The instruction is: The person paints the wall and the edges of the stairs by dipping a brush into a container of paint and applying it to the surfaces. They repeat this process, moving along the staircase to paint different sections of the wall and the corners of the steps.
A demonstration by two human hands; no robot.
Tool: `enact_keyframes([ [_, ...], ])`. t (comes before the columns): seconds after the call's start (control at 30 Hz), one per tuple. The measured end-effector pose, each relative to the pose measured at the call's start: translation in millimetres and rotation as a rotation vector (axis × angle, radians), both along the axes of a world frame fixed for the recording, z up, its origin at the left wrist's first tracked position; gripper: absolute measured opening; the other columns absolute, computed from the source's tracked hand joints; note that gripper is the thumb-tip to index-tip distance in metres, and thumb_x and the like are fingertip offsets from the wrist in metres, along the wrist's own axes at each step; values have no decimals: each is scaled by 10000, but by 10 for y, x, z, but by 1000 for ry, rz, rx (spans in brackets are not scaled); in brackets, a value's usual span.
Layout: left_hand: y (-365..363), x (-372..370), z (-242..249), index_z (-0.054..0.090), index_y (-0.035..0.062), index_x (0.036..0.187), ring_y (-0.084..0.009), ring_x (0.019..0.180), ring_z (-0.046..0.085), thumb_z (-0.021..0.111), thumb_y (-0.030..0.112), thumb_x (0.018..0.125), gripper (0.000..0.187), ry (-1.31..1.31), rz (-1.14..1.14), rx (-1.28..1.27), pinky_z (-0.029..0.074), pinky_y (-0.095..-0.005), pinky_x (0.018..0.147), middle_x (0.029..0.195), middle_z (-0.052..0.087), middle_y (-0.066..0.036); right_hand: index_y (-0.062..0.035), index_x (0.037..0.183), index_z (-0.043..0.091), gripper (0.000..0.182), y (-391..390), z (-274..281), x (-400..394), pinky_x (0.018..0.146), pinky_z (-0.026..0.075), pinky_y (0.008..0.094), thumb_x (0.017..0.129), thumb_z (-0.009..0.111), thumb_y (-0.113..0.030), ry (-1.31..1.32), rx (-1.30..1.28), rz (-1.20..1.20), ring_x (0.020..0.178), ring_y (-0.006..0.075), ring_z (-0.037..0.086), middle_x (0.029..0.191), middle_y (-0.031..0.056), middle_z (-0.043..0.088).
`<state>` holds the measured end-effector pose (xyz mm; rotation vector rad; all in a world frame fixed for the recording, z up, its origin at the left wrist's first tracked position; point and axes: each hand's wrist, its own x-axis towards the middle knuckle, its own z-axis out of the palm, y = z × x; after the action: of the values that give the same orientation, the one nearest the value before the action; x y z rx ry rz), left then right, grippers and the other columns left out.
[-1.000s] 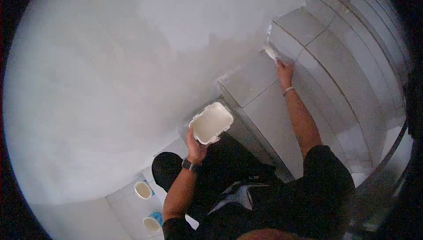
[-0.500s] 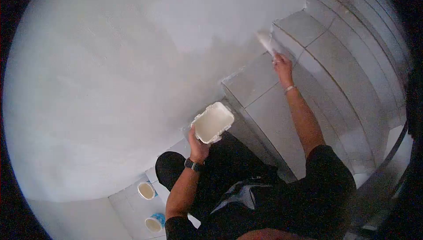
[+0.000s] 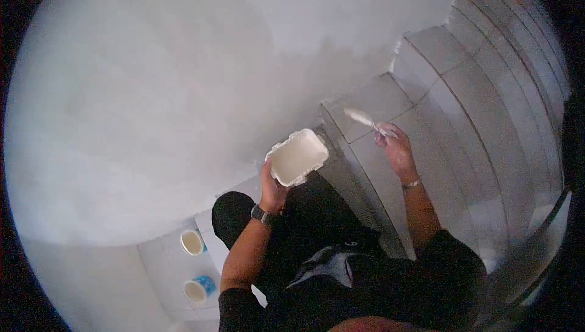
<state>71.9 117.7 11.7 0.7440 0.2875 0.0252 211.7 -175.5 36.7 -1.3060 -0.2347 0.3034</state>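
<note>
My left hand (image 3: 272, 187) is wrapped round the lower left side of a white rectangular tub (image 3: 297, 157), held above my knee. Pale, cream-white paint lies inside, and its rim is crusted with dried drips. In my right hand (image 3: 397, 149) is a paintbrush (image 3: 361, 117), gripped by its handle, with the pale bristles pointing up and left. The brush is over a tiled stair tread (image 3: 372, 97), apart from both the tub and the wall (image 3: 183, 100). Along the stair edge, the wall has a darker, uneven band below a whiter patch.
Curved tiled steps (image 3: 475, 106) rise toward the upper right. On the floor at lower left stand two round buckets with blue outsides, one (image 3: 192, 242) nearer the wall and the other (image 3: 199, 289) below it. A dark cable or rail (image 3: 542, 228) runs at the right.
My right hand has drawn the brush away from the wall by the steps, down and left toward the tub. My left hand still holds the tub. The view has shifted slightly.
</note>
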Motion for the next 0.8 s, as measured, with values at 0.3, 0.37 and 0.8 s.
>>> enact_keyframes([
  [0.3, -2, -12, 80, 347, 54, 1359, -293, 1153, 522, 269, 496, 942, 613, -10, 36, 101, 497, -418, 880, 1320, 469, -136, -55, 1063, 611, 350, 599, 964, -497, 647, 451, 343, 723, 687, -25, -1134, -512, 130, 713, 272, 571, 824, 103, 617],
  [0.37, -10, -25, 101, 354, 49, 1355, -285, 1154, 522, 280, 486, 945, 603, -10, 82, 83, 489, -404, 896, 1317, 472, -139, -60, 1061, 616, 347, 641, 1019, -485, 662, 453, 346, 724, 700, -45, -1160, -516, 196, 733, 267, 576, 847, 97, 617],
  [0.8, 126, 2, -89, 517, -5, 1171, -163, 1010, 571, 392, 357, 958, 438, -6, 178, 270, 454, -311, 880, 1107, 593, -97, -59, 991, 632, 299, 900, 1035, -450, 735, 509, 350, 721, 737, -133, -1271, -666, 438, 865, 263, 610, 952, 83, 613],
])
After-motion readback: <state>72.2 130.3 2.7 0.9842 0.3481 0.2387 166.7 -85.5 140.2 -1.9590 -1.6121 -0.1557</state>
